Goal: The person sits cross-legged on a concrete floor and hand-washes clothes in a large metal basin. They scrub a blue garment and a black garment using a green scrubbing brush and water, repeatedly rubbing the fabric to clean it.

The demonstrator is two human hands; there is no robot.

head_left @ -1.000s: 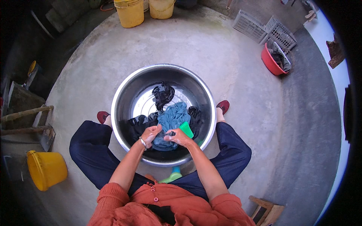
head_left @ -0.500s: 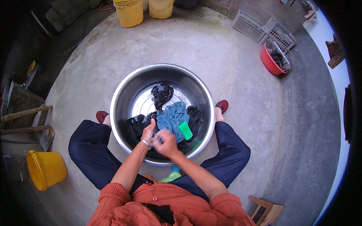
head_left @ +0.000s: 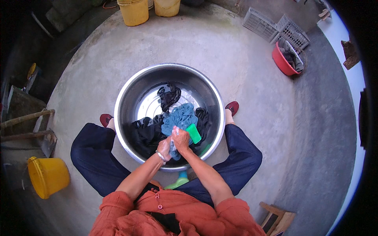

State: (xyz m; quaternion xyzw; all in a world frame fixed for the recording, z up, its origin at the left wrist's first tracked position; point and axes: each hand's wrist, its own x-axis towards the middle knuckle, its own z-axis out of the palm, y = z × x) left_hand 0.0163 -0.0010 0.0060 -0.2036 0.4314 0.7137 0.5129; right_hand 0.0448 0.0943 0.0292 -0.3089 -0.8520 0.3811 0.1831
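Observation:
A wide steel basin point(head_left: 125, 88) stands on the floor between my knees, holding water and wet clothes. My left hand point(head_left: 164, 148), with a pale bracelet at the wrist, is closed on the lower part of a crumpled blue garment point(head_left: 182, 114). Right beside it, my right hand point(head_left: 180, 138) grips the same cloth in a fist. White suds show on both hands. A bright green rectangular piece point(head_left: 193, 133) lies on the cloth just right of my right hand. Black garments point(head_left: 169, 96) lie in the water, with more dark cloth point(head_left: 147, 131) to the left.
A yellow bucket point(head_left: 49, 177) tips at the left, with two more yellow buckets point(head_left: 134, 11) at the back. Grey crates point(head_left: 260, 24) and a red tub point(head_left: 282, 61) of dark cloth stand back right. A wooden stool point(head_left: 277, 218) sits near right; a light-green and blue object point(head_left: 178, 183) lies below the basin.
My right hand was blurred over my left palm and wrist; now both hands are closed on the blue garment, whose lower part has been drawn toward me. My left hand's fingers have curled in.

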